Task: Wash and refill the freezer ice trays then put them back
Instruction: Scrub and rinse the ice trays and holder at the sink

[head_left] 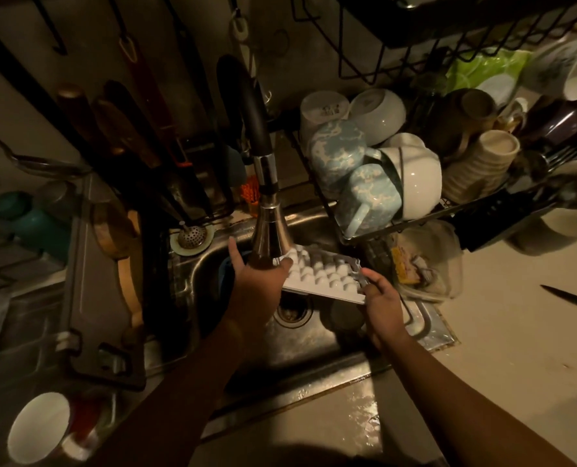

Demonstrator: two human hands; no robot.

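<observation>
A white ice tray (324,276) is held bottom side up over the steel sink (300,338), just under the chrome spout of the faucet (268,227). My left hand (257,284) grips the tray's left end, partly behind the spout. My right hand (379,298) holds the tray's right end by the rim. The sink drain (292,313) lies below the tray. A dark blue item (225,281) in the sink is mostly hidden behind my left hand.
A dish rack (398,224) packed with several mugs and bowls hangs over the sink's right side. A knife (571,299) lies on the right counter. A wooden board (125,261) and a white cup (39,428) sit at left. Knives and utensils hang behind.
</observation>
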